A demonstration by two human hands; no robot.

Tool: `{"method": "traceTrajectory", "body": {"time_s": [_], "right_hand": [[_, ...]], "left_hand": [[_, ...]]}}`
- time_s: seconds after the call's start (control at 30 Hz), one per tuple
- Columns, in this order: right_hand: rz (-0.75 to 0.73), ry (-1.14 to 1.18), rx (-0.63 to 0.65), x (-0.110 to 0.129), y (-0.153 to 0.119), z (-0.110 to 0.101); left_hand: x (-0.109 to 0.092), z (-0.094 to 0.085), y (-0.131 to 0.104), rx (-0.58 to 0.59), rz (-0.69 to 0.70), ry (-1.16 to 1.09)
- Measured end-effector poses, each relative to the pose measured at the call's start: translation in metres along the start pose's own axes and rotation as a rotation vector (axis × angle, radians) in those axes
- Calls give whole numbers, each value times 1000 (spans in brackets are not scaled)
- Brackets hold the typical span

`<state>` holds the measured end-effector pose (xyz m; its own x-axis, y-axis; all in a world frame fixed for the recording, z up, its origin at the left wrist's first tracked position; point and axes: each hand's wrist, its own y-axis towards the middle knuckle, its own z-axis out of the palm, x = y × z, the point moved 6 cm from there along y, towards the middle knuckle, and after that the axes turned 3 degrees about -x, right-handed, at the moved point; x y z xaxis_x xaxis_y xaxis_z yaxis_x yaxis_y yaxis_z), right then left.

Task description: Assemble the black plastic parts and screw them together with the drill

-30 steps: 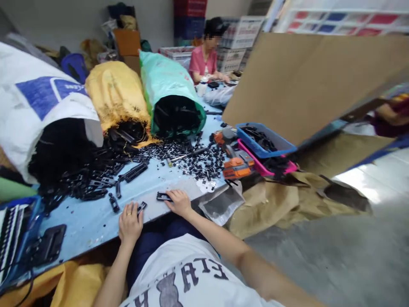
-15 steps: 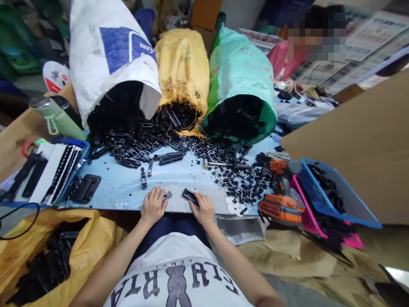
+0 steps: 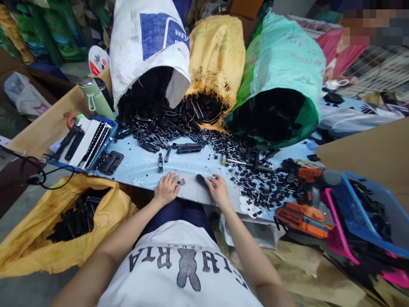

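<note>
My left hand (image 3: pixel 166 188) rests at the table's front edge, its fingers closed on a small dark bracket-like part (image 3: pixel 181 182) whose end pokes out by the thumb. My right hand (image 3: pixel 217 189) pinches a black elongated plastic part (image 3: pixel 201 180), tilted away to the upper left. Both parts are over a grey board (image 3: pixel 191 189). Just beyond the left hand lies a short black jointed piece (image 3: pixel 160 163), with a slim dark link (image 3: pixel 167 154) beside it. The fingers partly cover both held parts.
White (image 3: pixel 150 47), yellow (image 3: pixel 217 55) and green (image 3: pixel 290 64) sacks spill black parts and screws onto the blue table. A screwdriver (image 3: pixel 236 161) lies among the screws. An orange power drill (image 3: pixel 306 219) and blue basket (image 3: pixel 367 213) stand right. Another person's hand (image 3: pixel 349 80) is at far right.
The camera view has swung, so the table appears shifted and tilted. In my right hand the black part has turned, showing a smoother face. My left hand keeps its hold.
</note>
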<state>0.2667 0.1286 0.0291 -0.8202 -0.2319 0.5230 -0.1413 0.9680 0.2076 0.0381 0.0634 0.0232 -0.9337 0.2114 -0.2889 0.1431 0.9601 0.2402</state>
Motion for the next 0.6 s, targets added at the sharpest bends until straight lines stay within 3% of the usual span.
{"method": "traceTrajectory", "body": {"time_s": [0.17,0.3,0.37,0.47,0.6], "right_hand": [[-11,-166,-91,-2,19,-9],[-185,-186,15,12,16,-1],[-195,-162,62,15,15,1],[-128,71,79,20,16,-2],[89,691,191,33,10,-2]], "left_hand": [[0,-3,-1,10,-13,-4],[-3,-5,2,1,-28,-10],[-8,-6,7,20,-22,-53],[-24,-9,17,42,13,-129],[-55,-22,37,-49,54,-451]]}}
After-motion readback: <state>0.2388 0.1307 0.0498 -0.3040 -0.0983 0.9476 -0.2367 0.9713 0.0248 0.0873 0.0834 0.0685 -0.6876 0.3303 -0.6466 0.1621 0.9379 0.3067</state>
